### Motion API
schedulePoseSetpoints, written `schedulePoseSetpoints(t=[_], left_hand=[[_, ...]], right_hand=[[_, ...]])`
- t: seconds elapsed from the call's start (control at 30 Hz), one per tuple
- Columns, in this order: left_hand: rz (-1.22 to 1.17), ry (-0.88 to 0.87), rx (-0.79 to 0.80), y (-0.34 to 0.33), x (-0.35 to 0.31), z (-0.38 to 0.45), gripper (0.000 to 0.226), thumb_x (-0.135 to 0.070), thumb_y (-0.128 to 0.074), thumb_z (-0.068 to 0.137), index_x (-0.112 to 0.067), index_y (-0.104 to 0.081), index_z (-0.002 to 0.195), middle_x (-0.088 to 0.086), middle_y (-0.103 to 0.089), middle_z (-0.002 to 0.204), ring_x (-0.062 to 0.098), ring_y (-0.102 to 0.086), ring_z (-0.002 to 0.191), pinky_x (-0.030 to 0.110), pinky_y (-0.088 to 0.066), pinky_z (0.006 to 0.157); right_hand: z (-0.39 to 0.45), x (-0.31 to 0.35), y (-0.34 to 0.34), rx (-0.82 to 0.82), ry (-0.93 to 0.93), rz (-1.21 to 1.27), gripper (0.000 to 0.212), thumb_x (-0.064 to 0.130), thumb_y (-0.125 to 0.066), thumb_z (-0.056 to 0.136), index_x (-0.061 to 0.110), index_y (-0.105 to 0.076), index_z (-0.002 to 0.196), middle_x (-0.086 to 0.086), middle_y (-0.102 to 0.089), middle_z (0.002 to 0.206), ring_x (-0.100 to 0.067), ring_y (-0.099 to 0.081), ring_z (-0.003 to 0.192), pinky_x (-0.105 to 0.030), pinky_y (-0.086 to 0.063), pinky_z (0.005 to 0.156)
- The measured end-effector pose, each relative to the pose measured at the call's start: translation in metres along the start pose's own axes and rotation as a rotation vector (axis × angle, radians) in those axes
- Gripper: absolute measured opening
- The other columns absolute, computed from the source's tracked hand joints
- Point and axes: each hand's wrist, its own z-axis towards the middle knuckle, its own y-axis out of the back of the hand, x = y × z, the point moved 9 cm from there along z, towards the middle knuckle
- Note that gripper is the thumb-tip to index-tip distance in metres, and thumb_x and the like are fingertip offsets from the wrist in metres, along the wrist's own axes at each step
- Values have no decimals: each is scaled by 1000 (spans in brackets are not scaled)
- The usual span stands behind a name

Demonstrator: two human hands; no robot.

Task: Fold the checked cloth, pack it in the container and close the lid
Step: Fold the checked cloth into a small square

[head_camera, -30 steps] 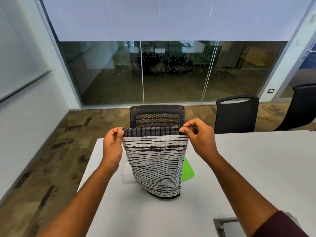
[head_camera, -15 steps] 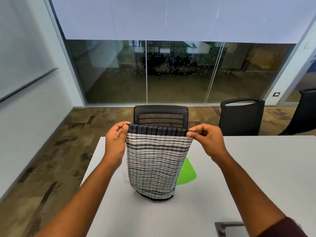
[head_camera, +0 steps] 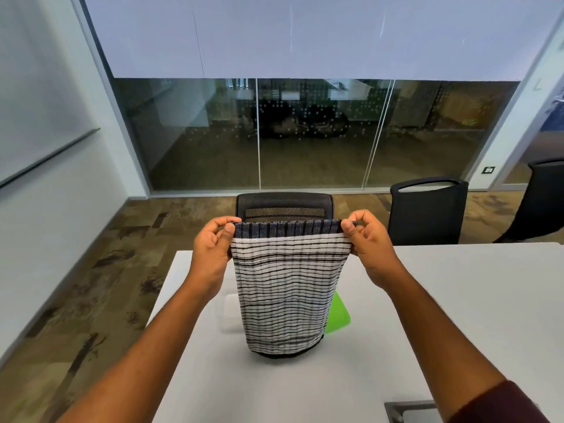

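Above the white bench [head_camera: 457, 300], the checked cloth [head_camera: 287, 288], seemingly already doubled, was held hanging by its top corners, pinched in the fingers of the left hand [head_camera: 213, 254] and right hand [head_camera: 370, 248], while the clear container [head_camera: 229, 312] and green lid [head_camera: 337, 315] behind were left unpacked and unclosed

The hanging checked cloth [head_camera: 287, 288] hides most of the green lid [head_camera: 338, 314] and perhaps a clear container [head_camera: 229, 312].

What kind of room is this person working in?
Most likely an office meeting room: a long white table, black office chairs drawn up to it, and a glass partition wall looking onto another workspace.
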Motion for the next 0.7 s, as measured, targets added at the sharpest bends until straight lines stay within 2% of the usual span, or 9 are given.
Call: schedulePoseSetpoints(t=[0.1, 0.17, 0.23, 0.33, 0.4, 0.5, 0.63, 0.7], left_hand=[[-18, 10, -24, 1, -2, 3, 16, -16, -54, 103, -13, -68, 109, 6, -78, 93, 18, -74, 82, 28, -62, 67], [-33, 23, -44, 0, -1, 5, 16, -16, -53, 103, -14, -68, 107, 4, -78, 91, 17, -74, 82, 29, -63, 67], [-74, 57, -67, -1, 1, 7, 18, -16, -50, 105, -15, -68, 105, 3, -77, 89, 17, -74, 80, 30, -63, 68], [-123, 143, -79, -4, 8, 10, 21, -16, -46, 107, -15, -67, 104, 2, -77, 85, 15, -74, 75, 29, -62, 63], [-77, 180, -72, -5, 13, 11, 21, -16, -45, 107, -13, -66, 106, 4, -78, 86, 14, -74, 74, 28, -61, 61], [45, 176, -34, -3, 17, 10, 19, -17, -48, 106, -14, -67, 108, 3, -78, 86, 14, -75, 72, 26, -59, 56], [83, 153, -34, 0, 19, 14, 19, -18, -49, 106, -13, -66, 111, 0, -80, 88, 11, -76, 73, 25, -58, 55], [62, 179, -56, 2, 23, 17, 20, -19, -49, 106, -12, -66, 113, 0, -80, 87, 11, -75, 71, 24, -58, 54]], right_hand=[[3, 3, -5, 25, -3, -40, 7, 18, -55, 102, 15, -56, 95, -2, -75, 82, -16, -73, 77, -25, -61, 65], [5, 6, -1, -23, 8, -38, 8, 21, -60, 99, 14, -58, 98, -4, -76, 84, -19, -75, 77, -27, -61, 63], [4, -1, 3, -65, -23, 43, 24, 29, -65, 92, 11, -61, 107, -9, -77, 90, -22, -74, 79, -32, -61, 66], [-8, -38, -13, 82, -197, 115, 47, 33, -63, 91, 2, -60, 127, -18, -74, 115, -31, -72, 101, -43, -60, 85], [-20, -62, -17, 137, -286, 66, 46, 30, -66, 88, -1, -66, 121, -21, -75, 115, -36, -70, 104, -39, -62, 83], [-22, -72, -5, 25, -297, 110, 40, 33, -66, 87, 3, -73, 112, -20, -77, 109, -35, -72, 99, -34, -62, 78], [-19, -69, -4, 2, -296, 197, 38, 37, -58, 94, 11, -70, 119, -15, -76, 116, -30, -73, 106, -36, -63, 83], [-24, -78, -8, 34, -347, 193, 32, 29, -52, 102, 11, -65, 124, -14, -75, 120, -29, -72, 109, -38, -62, 88]])
